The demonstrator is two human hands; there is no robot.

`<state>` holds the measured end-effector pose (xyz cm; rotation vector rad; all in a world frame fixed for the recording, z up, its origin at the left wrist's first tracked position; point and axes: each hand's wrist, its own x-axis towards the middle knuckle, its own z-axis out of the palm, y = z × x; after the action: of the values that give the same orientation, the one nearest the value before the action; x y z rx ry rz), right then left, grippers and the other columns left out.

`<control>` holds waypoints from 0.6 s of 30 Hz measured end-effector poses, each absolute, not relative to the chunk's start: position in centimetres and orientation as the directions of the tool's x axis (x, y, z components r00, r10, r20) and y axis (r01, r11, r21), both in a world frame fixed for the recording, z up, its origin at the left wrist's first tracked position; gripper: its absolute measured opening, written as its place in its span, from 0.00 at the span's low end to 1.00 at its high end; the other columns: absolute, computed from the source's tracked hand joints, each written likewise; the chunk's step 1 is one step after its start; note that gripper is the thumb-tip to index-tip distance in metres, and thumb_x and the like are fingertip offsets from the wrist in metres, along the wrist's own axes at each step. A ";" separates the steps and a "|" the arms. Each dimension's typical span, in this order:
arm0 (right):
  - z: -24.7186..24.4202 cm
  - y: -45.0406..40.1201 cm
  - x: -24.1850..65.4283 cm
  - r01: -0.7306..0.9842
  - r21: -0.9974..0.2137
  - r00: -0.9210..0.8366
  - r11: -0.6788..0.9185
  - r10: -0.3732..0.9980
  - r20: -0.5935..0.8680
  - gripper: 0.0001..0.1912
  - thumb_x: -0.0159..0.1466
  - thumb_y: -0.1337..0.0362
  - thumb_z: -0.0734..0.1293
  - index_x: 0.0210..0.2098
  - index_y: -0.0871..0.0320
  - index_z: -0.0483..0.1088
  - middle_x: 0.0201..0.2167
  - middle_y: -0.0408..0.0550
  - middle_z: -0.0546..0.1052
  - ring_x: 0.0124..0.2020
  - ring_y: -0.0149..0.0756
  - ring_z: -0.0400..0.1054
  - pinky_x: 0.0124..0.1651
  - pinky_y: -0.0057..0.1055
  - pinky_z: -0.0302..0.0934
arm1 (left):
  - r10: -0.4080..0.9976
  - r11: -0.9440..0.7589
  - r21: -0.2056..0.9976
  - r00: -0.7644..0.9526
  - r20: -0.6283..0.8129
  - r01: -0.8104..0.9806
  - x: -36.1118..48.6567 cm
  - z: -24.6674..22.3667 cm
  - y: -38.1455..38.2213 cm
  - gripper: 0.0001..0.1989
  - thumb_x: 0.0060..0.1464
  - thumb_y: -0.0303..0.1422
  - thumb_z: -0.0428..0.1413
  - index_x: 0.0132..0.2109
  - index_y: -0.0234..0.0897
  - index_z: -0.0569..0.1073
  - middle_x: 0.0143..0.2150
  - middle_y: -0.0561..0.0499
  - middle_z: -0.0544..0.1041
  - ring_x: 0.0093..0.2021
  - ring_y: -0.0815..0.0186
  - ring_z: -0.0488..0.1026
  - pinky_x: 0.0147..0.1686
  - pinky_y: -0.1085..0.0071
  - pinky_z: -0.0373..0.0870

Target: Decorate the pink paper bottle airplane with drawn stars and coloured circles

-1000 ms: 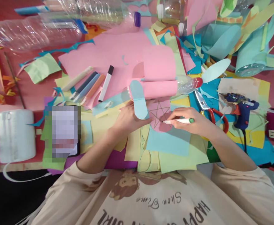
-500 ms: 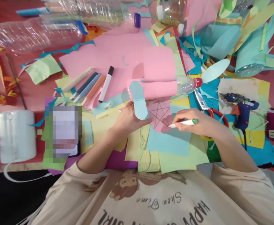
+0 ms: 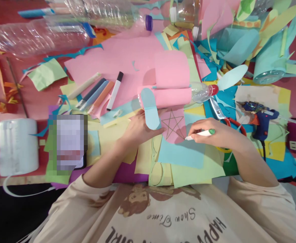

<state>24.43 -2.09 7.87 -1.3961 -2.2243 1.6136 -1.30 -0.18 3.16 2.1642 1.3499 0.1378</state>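
Observation:
My right hand (image 3: 208, 131) is closed round a white marker (image 3: 200, 133) with a green end. The marker's tip is by the lower right point of a star drawn in dark lines on a pink paper flap (image 3: 173, 118). My left hand (image 3: 141, 127) lies spread at the flap's left side, thumb stretched along its edge, other fingers partly hidden under a light blue paper strip (image 3: 151, 113). Just beyond lies a clear bottle (image 3: 201, 91) with a red cap, wrapped in pink paper, a second pink flap (image 3: 172, 69) on its far side.
Several markers (image 3: 97, 92) lie on pink paper at the left, with a phone (image 3: 70, 141) nearer me. Scissors (image 3: 220, 113) and a blue glue gun (image 3: 263, 125) lie to the right. Clear bottles (image 3: 39, 37) and paper scraps stand or lie at the back.
The marker and my right hand have shifted slightly right and down. A line of the star now reaches further toward its lower right point. My left hand stays put.

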 end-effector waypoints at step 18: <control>7.9 -1.9 24.3 0.582 -0.813 -0.550 -0.001 0.736 -0.394 0.09 0.62 0.65 0.63 0.27 0.56 0.71 0.26 0.42 0.74 0.29 0.30 0.64 0.31 0.29 0.56 | 0.850 -0.318 0.509 0.479 -0.221 0.800 -1.1 3.3 -0.1 0.33 0.52 0.39 0.60 0.64 0.45 0.63 0.39 0.51 0.75 0.47 0.58 0.69 0.50 0.64 0.67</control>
<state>24.29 -1.90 7.92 -1.4079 -2.1112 1.5918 -1.13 -0.13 3.29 2.1663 1.3591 0.1164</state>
